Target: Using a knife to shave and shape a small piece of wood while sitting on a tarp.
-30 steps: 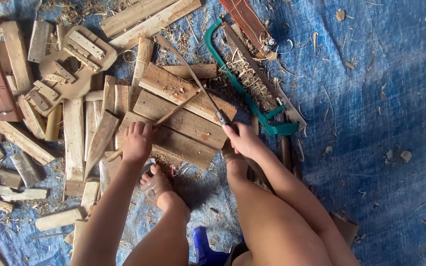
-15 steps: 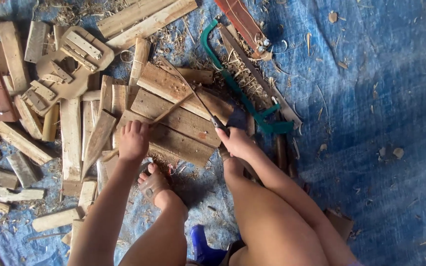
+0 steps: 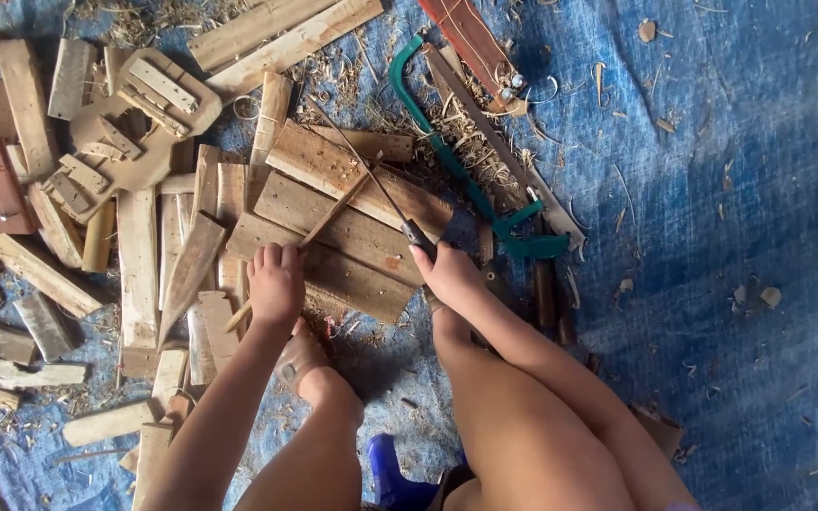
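We're looking down at a blue tarp (image 3: 731,189) w/ wood scraps; the planks (image 3: 352,222) are lying stacked at centre. Our left hand (image 3: 276,284) is pinning a thin stick (image 3: 328,218), running diagonally up-right. Our right hand (image 3: 447,274) is gripping a thin blade (image 3: 362,166), pointing up-left; handle hidden.

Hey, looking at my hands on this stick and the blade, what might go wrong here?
1. The left hand pins the thin stick close to where the long thin blade crosses it; a slip might cut the fingers.
2. A bare foot rests just below the boards, within reach if the blade skids.
3. The boards lie loosely stacked on the tarp, so they may shift under pressure from the right hand.
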